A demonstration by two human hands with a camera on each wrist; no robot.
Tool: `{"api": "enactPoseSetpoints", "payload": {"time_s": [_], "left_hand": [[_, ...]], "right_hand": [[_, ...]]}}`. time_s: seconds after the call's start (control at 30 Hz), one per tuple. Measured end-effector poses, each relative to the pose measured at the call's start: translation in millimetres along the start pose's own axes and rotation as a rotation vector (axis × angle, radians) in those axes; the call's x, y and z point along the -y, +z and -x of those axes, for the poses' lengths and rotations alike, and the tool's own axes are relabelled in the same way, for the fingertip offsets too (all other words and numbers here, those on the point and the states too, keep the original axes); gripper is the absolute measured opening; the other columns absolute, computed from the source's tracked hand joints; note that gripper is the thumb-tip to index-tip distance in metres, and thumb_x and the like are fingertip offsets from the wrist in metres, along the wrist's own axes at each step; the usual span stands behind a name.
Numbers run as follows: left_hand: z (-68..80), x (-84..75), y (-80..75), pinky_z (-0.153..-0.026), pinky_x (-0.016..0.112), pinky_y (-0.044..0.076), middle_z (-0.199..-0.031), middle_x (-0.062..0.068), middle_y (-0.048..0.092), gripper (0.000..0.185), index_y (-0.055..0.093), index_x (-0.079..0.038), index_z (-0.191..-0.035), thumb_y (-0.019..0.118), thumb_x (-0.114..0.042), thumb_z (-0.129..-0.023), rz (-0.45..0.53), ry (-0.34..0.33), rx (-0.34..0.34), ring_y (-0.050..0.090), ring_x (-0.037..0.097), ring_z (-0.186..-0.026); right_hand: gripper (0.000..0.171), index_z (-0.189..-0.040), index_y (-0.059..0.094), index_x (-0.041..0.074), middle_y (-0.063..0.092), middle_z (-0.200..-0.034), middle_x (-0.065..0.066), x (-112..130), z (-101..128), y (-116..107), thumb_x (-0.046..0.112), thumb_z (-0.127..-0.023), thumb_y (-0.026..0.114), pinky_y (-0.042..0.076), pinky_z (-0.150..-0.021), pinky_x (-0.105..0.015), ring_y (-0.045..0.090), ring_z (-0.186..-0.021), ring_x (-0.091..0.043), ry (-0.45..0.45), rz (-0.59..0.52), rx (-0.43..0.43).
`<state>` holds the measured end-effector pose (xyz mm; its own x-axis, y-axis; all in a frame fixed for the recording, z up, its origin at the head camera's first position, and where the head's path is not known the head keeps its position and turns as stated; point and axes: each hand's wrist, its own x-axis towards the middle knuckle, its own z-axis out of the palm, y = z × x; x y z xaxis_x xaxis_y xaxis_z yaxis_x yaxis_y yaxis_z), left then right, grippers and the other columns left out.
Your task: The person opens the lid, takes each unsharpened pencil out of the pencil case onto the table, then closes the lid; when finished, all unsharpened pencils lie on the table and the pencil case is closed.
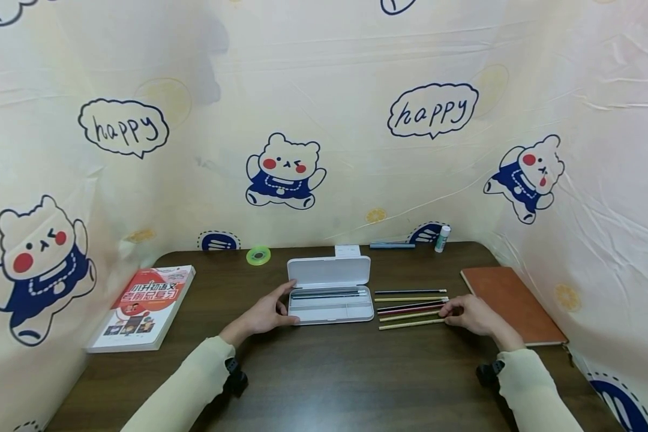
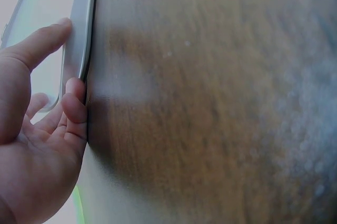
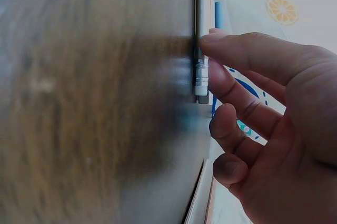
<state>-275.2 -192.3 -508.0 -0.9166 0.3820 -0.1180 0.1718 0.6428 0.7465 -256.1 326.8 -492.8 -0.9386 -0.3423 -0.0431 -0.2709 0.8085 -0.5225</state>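
Observation:
An open white pencil case lies at the middle of the dark wooden table, with dark pencils in its upper tray. My left hand holds its left end between thumb and fingers; in the left wrist view the left hand grips the pencil case by its rim. Right of the case lie several loose pencils side by side. My right hand is at their right ends. In the right wrist view the right hand pinches one pencil at its metal ferrule.
A red-covered book lies at the left and a brown notebook at the right. Along the back edge sit a green tape roll, a blue pen and a glue stick. Printed cloth walls enclose the table.

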Motion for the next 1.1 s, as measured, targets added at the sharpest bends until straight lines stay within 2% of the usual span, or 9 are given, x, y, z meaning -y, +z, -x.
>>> {"api": "enactPoseSetpoints", "payload": {"time_s": [0.4,0.57,0.8,1.1], "left_hand": [[-1.1,0.8,0.7,-0.074,0.029,0.046,-0.147,0.012,0.047,0.096,0.025,-0.024,-0.159,0.082,-0.034,-0.083,0.012,-0.004,-0.002,0.057,0.013,-0.083],[-1.6,2.7,0.1,-0.073,0.028,0.047,-0.148,0.011,0.046,0.096,0.024,-0.025,-0.159,0.082,-0.036,-0.083,0.006,-0.005,-0.001,0.057,0.013,-0.083],[-1.6,2.6,0.6,-0.073,0.028,0.047,-0.148,0.011,0.046,0.097,0.024,-0.025,-0.159,0.082,-0.036,-0.082,0.006,-0.006,-0.002,0.057,0.013,-0.083],[-1.3,0.9,0.7,-0.073,0.029,0.047,-0.147,0.011,0.047,0.096,0.025,-0.025,-0.159,0.082,-0.035,-0.082,0.006,-0.007,-0.007,0.057,0.013,-0.082]], "right_hand": [[0.007,-0.094,0.075,0.017,0.072,-0.089,0.003,10,-8,-2,0.013,-0.089,0.073,0.046,-0.071,-0.026,0.056,-0.077,-0.010,0.013,-0.052,-0.013],[0.009,-0.099,0.074,0.013,0.069,-0.089,0.001,22,-17,-4,0.015,-0.091,0.070,0.045,-0.068,-0.026,0.055,-0.078,-0.013,-0.002,-0.074,-0.013],[0.014,-0.105,0.072,0.008,0.070,-0.091,0.001,43,-32,1,0.016,-0.093,0.069,0.049,-0.072,-0.029,0.059,-0.082,-0.014,-0.032,-0.094,-0.017],[0.016,-0.107,0.072,0.009,0.070,-0.094,0.002,73,-57,15,0.017,-0.093,0.069,0.048,-0.073,-0.029,0.058,-0.082,-0.012,-0.114,-0.080,-0.008]]}}
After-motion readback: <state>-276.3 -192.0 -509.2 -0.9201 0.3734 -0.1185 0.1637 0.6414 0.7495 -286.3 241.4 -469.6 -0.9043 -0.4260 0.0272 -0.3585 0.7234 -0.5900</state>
